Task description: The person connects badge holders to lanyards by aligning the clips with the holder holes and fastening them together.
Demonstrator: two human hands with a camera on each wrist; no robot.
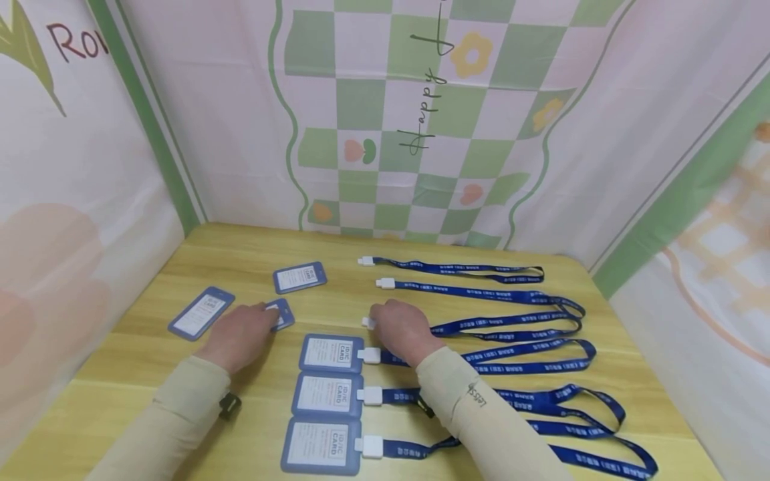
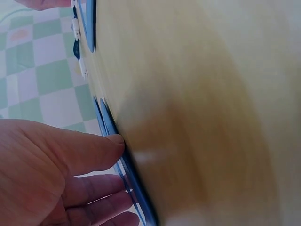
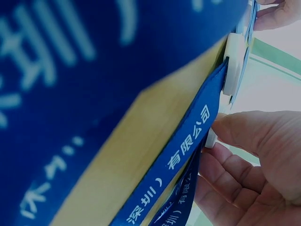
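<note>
My left hand (image 1: 240, 334) pinches a blue ID card holder (image 1: 285, 318) low over the table, covering much of it. In the left wrist view the thumb (image 2: 101, 149) lies on the near edge of that holder, with the other fingers along its face. My right hand (image 1: 404, 329) holds the white plastic clip (image 1: 367, 323) of a blue lanyard (image 1: 511, 323) between thumb and fingertips. The lanyard's printed strap (image 3: 188, 134) runs away from the fingers in the right wrist view. A gap of bare table separates the held holder from the held clip.
Below the hands, three card holders (image 1: 329, 395) lie in a column, each joined to a white clip (image 1: 372, 395) and lanyard. Two loose holders (image 1: 301, 276) (image 1: 202, 312) lie at the left. Two more lanyards (image 1: 463, 270) (image 1: 481, 292) stretch across the back of the wooden table (image 1: 234, 248).
</note>
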